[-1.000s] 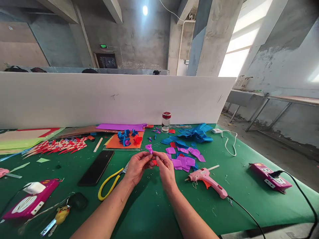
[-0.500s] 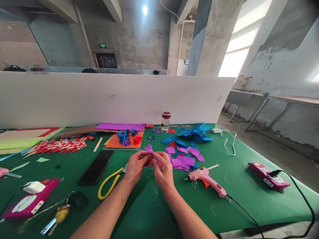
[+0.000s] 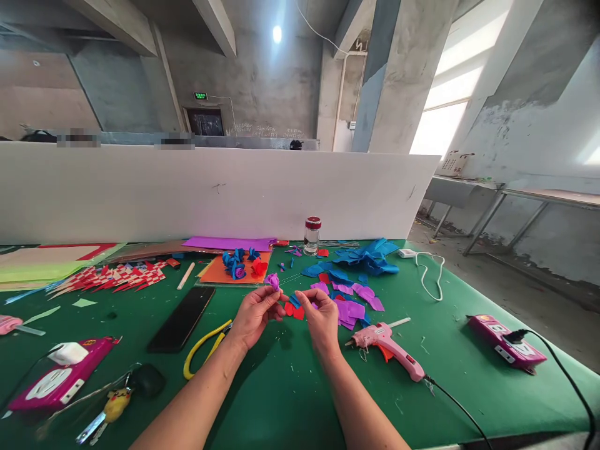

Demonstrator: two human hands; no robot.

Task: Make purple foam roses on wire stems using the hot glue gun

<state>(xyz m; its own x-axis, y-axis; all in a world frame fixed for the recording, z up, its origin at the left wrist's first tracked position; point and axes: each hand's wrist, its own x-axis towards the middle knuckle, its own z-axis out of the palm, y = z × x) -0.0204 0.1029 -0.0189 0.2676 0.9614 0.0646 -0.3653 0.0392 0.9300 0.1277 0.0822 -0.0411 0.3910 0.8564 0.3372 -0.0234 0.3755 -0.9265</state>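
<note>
My left hand [image 3: 255, 317] pinches a small purple crepe-paper flower [image 3: 272, 281] between thumb and fingers, with the bloom standing up above the fingertips. Thumb and forefinger of my right hand [image 3: 321, 315] are pressed together a short way to the right; what they hold, if anything, I cannot make out. Between the hands show red paper pieces [image 3: 294, 311] and a blue paper piece [image 3: 294, 300], which touches or lies just behind my right fingertips. Cut purple paper petals [image 3: 349, 311] lie beyond my right hand. Yellow-handled scissors [image 3: 199, 347] rest beside my left forearm.
A pink glue gun [image 3: 389, 344] with its cord lies on the right, near a power strip [image 3: 506, 342]. Blue crepe paper [image 3: 368, 257] and a red-lidded jar [image 3: 312, 237] are at the back. Finished blue flowers [image 3: 235, 262] sit on orange paper. A phone [image 3: 182, 319] lies left.
My hands have moved apart from each other. The purple flower has shifted left with my left hand, and the red and blue pieces between the hands show more. The view has tilted slightly up.
</note>
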